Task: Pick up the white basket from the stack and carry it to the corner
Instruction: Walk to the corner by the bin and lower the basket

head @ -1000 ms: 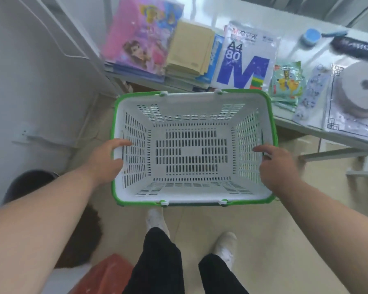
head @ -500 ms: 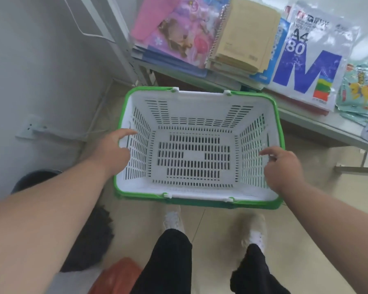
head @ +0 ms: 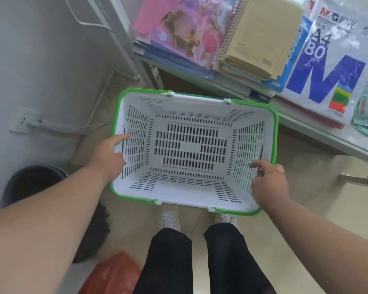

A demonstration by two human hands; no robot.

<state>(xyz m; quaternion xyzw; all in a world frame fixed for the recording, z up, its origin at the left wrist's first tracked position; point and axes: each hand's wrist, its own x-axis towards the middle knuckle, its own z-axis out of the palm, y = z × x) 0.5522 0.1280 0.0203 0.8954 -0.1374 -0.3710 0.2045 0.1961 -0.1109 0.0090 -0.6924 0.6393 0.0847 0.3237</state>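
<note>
The white basket (head: 191, 149) has slotted walls and a green rim, and it is empty. I hold it level in front of me above the tiled floor, over my feet. My left hand (head: 109, 154) grips its left wall, thumb over the rim. My right hand (head: 269, 186) grips the right wall near the front corner. The basket's far edge is close to the shelf front and the wall corner at the upper left.
A low shelf (head: 295, 115) on the right carries pink books, brown notebooks and an A4 paper pack (head: 327, 66). A grey wall with a socket (head: 22, 122) runs along the left. A dark bin (head: 32, 183), a black bag and a red bag (head: 113, 274) sit on the floor at left.
The basket and both hands have moved forward and left toward the wall corner, and the shelf items now appear closer. My grip on both sides is unchanged.
</note>
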